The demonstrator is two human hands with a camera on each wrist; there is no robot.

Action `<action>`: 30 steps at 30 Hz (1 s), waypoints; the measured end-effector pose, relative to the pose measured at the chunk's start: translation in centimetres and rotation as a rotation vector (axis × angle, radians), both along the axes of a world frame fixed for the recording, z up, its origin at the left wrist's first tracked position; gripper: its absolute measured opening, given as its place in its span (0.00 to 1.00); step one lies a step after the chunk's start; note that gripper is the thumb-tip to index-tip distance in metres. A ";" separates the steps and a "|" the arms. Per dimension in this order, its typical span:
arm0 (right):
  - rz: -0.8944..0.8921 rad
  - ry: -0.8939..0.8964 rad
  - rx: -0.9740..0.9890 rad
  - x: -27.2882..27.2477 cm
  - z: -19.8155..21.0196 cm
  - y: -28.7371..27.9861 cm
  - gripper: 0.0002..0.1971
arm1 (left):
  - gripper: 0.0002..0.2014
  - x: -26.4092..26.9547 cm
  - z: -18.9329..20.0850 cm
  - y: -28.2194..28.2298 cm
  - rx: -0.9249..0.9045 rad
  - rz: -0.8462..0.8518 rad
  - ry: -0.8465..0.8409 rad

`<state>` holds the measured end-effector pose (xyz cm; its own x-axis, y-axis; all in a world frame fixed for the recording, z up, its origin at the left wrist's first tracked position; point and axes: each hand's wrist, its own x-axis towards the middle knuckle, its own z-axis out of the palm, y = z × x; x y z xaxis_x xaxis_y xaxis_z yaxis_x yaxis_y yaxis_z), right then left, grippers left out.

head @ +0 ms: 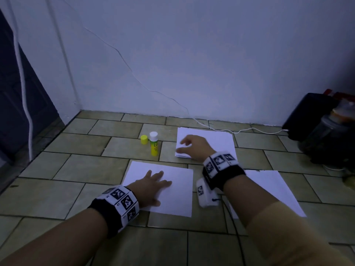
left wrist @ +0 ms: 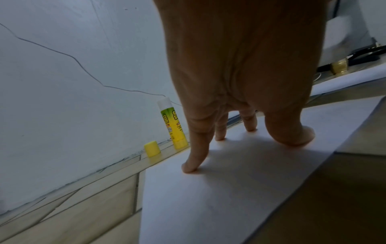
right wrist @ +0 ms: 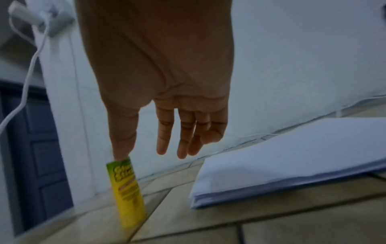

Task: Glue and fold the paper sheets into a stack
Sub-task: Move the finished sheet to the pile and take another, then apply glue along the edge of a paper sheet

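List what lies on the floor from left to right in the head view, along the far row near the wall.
Yellow cap → upright glue stick → paper stack with the right hand over it → black box by the wall.

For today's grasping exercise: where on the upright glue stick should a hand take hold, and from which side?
Grip the glue stick around its yellow barrel, below the white top. It stands upright and uncapped on the tiled floor, so pinch across its width. Come from its right: the yellow cap stands close on its left.
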<state>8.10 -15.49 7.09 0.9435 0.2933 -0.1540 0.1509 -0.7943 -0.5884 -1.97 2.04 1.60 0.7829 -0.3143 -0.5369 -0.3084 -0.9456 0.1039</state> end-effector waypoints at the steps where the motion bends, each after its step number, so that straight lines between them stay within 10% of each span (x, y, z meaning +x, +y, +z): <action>1: 0.029 0.021 -0.019 0.5 -0.2 1.3 0.21 | 0.38 0.1 -0.2 0.1 -0.001 0.000 0.005; 16: 0.189 0.021 -0.226 3.5 -2.7 9.1 0.17 | 0.38 0.4 -0.2 0.2 -0.008 -0.018 0.067; 24: 0.056 0.241 0.163 0.8 1.2 3.5 0.11 | 0.37 0.0 0.0 0.5 0.040 -0.041 0.056; 30: 0.147 0.100 -0.300 -0.5 3.5 -2.3 0.18 | 0.38 -0.9 -0.1 -1.7 0.088 0.019 -0.030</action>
<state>7.64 -17.77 10.54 0.8702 0.3531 -0.3437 0.2302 -0.9081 -0.3499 -2.89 0.33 1.48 0.8044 -0.2519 -0.5380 -0.2921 -0.9563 0.0111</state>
